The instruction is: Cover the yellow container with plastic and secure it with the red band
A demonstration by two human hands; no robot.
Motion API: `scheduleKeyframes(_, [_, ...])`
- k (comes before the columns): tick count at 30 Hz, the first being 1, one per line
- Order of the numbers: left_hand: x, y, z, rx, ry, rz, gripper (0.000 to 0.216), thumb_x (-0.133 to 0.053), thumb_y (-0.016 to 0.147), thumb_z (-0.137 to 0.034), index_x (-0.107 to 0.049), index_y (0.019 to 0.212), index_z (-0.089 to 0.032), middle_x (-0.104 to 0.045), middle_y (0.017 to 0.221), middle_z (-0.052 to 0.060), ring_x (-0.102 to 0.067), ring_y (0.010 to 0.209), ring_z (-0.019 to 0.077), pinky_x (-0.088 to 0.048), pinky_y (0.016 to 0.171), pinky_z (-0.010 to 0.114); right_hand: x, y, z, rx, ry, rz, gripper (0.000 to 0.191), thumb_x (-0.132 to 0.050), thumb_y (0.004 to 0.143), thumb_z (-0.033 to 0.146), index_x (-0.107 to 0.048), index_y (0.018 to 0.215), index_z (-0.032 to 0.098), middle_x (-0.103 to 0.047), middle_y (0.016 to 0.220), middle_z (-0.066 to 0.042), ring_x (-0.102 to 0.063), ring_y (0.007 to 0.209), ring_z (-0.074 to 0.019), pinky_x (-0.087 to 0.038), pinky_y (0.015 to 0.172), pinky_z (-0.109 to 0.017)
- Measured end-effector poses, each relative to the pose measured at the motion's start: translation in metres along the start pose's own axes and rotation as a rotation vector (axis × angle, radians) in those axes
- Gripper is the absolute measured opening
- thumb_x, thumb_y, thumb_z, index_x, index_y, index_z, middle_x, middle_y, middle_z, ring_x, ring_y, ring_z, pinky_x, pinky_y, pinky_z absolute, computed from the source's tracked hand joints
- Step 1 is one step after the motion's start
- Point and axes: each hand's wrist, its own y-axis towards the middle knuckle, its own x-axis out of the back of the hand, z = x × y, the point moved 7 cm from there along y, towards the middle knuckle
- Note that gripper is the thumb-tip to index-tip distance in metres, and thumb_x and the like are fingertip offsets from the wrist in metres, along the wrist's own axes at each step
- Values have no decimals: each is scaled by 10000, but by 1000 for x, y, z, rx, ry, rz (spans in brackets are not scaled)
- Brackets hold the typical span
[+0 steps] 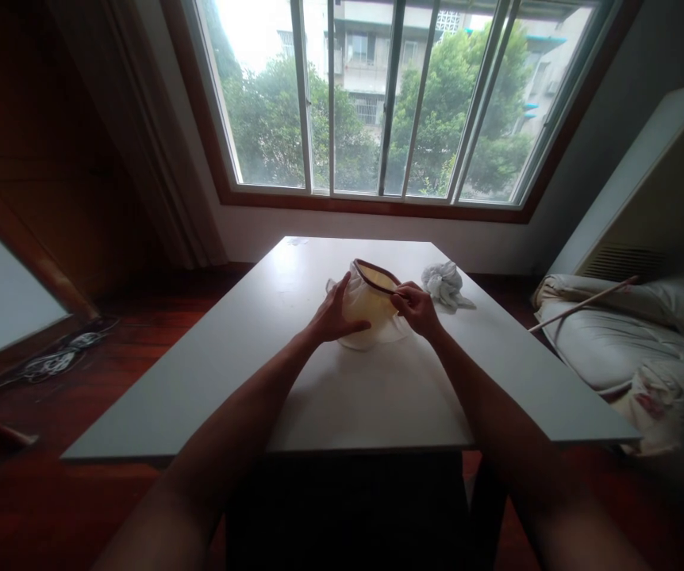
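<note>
Cupping the bin point(381, 314) with left hand point(333, 313) spread wide, pinching its rim point(371, 282) with right hand point(416, 308); probably light, slightly flexible, best taken by the rim.

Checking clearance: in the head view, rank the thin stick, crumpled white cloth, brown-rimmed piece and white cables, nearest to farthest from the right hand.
1. Brown-rimmed piece: rim in the right hand.
2. Crumpled white cloth: just right, on the table.
3. Thin stick: farther right, beyond the table edge.
4. White cables: far left, on the floor.
</note>
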Motion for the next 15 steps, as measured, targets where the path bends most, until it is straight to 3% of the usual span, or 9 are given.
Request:
scheduleKeyframes(8, [-7,-1,16,120,-51,165,1280,-812,631,-635,-79,1598,-225,-300,1566,222,-370,1388,444,-371,1097,611,10,4,-16,-109,149,46,438,-717,759,608,-697,716,174,-581,872,-31,-549,646,-110,-550,509,-241])
scheduleKeyframes(15, [-11,-1,24,193,-56,166,1268,-845,598,-600,-131,1594,-274,-340,1540,176,-362,1387,425,-376,1107,587,15,3,-29,-179,194,-17,439,-719,754,609,-678,689,177,-624,827,-19,-557,610,-102,-517,496,-218])
